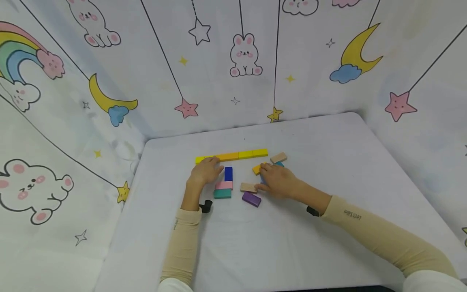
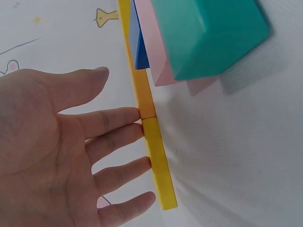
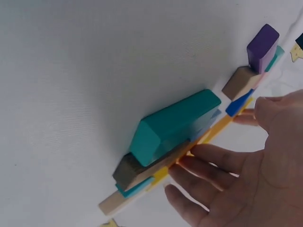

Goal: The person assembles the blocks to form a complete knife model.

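Two bare hands work over small coloured blocks on a white tabletop (image 1: 277, 247). Along the back runs a straight end-to-end row: a yellow block (image 2: 163, 175) at its left end, an orange stretch (image 1: 229, 156), then two more yellow blocks (image 1: 253, 153). The left hand (image 1: 205, 171) lies at that left end, its fingers (image 2: 118, 140) straight and spread, their tips against the row near where yellow meets orange (the thumb stands wide of them).

Just in front of the row, a dark blue block (image 1: 228, 173) sits behind a pink block (image 1: 224, 185), with a green block (image 1: 222, 193) nearest the person.

The right hand (image 1: 279, 180) covers a second cluster, fingers spread and slightly bent, thumb well apart; its fingertips reach a loose orange block (image 1: 257, 169), though whether they press it I cannot tell. Near the thumb lie a wooden block (image 1: 248, 187) and a purple block (image 1: 251, 199). Another wooden block (image 1: 279, 157) rests beyond the hand, while the right wrist view shows a large teal block (image 3: 177, 123) and a brown block (image 3: 128, 170) beside those fingers.
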Action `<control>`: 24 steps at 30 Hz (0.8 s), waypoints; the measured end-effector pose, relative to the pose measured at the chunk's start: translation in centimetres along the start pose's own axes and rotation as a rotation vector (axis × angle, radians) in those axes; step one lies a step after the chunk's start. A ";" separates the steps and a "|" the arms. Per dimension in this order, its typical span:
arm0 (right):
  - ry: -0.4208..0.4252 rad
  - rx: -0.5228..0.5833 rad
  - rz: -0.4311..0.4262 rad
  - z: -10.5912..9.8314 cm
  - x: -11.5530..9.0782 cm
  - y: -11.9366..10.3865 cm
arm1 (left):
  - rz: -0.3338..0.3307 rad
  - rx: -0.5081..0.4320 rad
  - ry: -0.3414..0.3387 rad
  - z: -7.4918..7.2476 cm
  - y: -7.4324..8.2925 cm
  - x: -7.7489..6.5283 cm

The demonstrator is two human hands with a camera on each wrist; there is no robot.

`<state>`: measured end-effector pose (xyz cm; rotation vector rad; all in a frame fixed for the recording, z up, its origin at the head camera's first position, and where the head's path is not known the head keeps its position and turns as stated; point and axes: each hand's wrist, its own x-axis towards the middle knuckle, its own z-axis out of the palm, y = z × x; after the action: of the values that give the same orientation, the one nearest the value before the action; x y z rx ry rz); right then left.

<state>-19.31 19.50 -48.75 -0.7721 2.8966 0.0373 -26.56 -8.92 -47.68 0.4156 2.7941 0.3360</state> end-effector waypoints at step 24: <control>0.004 0.043 0.050 -0.1 0.0 1.8 | -0.003 -0.028 -0.006 -0.2 0.1 -0.1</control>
<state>-20.26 21.08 -48.67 -0.6935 2.9096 -0.0204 -26.54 -8.89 -47.50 0.4058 2.7802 0.3716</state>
